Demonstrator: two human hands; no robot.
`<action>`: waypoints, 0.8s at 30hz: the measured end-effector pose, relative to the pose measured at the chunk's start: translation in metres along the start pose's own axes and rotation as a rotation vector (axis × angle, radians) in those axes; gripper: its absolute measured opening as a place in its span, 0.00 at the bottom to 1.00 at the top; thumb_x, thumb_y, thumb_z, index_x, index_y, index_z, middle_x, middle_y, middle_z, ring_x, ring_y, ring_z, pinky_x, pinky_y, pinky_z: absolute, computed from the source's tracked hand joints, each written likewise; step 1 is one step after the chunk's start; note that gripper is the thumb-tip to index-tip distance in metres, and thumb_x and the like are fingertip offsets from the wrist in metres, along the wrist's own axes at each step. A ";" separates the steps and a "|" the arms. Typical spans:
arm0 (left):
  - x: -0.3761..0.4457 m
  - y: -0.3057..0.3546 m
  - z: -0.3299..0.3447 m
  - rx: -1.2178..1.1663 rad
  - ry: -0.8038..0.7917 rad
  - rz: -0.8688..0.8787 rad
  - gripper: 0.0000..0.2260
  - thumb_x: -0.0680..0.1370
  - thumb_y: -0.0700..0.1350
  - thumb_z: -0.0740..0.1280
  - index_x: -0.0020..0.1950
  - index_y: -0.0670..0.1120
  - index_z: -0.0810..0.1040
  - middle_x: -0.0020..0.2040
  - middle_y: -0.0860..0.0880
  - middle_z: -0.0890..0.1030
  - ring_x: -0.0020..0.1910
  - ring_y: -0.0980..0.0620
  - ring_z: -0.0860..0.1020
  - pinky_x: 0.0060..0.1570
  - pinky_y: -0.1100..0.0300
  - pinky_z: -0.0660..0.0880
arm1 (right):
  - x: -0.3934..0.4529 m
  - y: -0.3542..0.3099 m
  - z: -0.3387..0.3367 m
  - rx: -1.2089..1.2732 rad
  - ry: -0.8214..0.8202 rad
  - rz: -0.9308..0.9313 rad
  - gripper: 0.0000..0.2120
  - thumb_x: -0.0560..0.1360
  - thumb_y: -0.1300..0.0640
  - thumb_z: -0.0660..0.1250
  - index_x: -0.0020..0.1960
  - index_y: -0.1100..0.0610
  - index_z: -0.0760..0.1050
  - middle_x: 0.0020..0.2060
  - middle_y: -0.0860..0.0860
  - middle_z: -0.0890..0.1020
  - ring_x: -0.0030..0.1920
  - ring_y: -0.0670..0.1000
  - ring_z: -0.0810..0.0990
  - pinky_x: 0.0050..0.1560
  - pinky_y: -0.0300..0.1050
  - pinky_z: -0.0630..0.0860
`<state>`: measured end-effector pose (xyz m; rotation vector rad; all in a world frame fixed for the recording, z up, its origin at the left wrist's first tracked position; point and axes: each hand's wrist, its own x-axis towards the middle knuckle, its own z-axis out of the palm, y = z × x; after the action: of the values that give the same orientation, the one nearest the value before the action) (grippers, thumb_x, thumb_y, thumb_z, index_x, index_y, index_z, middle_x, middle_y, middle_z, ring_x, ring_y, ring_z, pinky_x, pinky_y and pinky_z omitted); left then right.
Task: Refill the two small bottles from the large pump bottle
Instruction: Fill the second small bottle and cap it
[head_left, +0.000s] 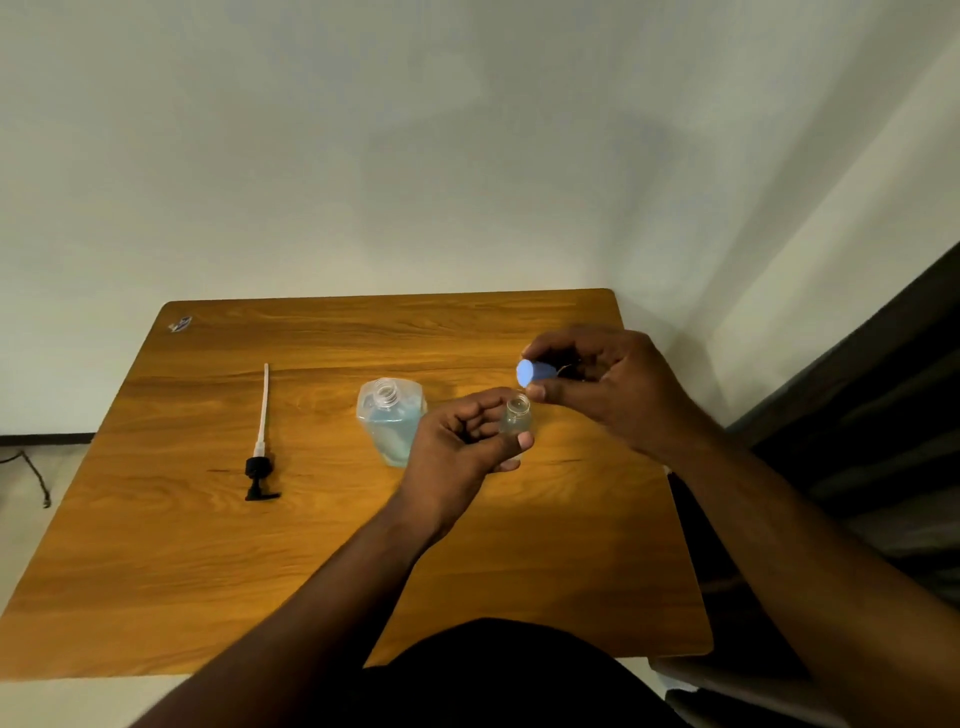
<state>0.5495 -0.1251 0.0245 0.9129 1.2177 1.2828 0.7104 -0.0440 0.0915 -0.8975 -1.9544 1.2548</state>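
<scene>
The left hand (467, 441) grips a small clear bottle (516, 418), apparently empty and uncapped, above the table (156, 545), while the right hand (602, 384) pinches its blue cap (531, 372) just above the neck. The large bottle (390, 421) stands just left, neck open, part-filled with blue liquid; its pump (261, 447) lies well apart. The step appears to be uncapping; next, set the cap down and pour steadily into the narrow neck.

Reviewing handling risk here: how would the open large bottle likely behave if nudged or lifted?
The large bottle stands uncapped on the table and looks partly full of blue liquid, so a tip would probably spill. Its clear thin walls likely flex when squeezed. The broad body suggests it slides rather than rolls.
</scene>
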 end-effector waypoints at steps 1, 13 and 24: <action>0.001 0.002 0.002 0.005 -0.003 0.009 0.19 0.71 0.32 0.74 0.60 0.44 0.81 0.52 0.42 0.85 0.49 0.47 0.84 0.44 0.49 0.82 | 0.001 0.001 -0.001 -0.037 -0.021 -0.005 0.20 0.69 0.63 0.74 0.56 0.46 0.78 0.50 0.46 0.82 0.51 0.45 0.81 0.49 0.39 0.80; 0.012 0.018 0.010 0.132 -0.034 0.081 0.17 0.73 0.35 0.74 0.59 0.50 0.82 0.43 0.38 0.84 0.42 0.47 0.81 0.45 0.44 0.81 | 0.024 -0.018 -0.029 -0.464 -0.364 -0.104 0.15 0.71 0.64 0.73 0.56 0.53 0.81 0.51 0.48 0.84 0.50 0.44 0.81 0.51 0.42 0.80; 0.021 0.018 0.003 0.138 -0.021 0.098 0.18 0.72 0.35 0.74 0.60 0.48 0.82 0.48 0.49 0.87 0.47 0.52 0.84 0.44 0.57 0.81 | 0.041 -0.028 -0.020 -0.647 -0.388 -0.138 0.09 0.71 0.59 0.73 0.52 0.55 0.82 0.45 0.49 0.84 0.43 0.43 0.79 0.44 0.38 0.77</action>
<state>0.5466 -0.1022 0.0396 1.0949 1.2699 1.2745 0.6978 -0.0100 0.1301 -0.8293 -2.7626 0.7508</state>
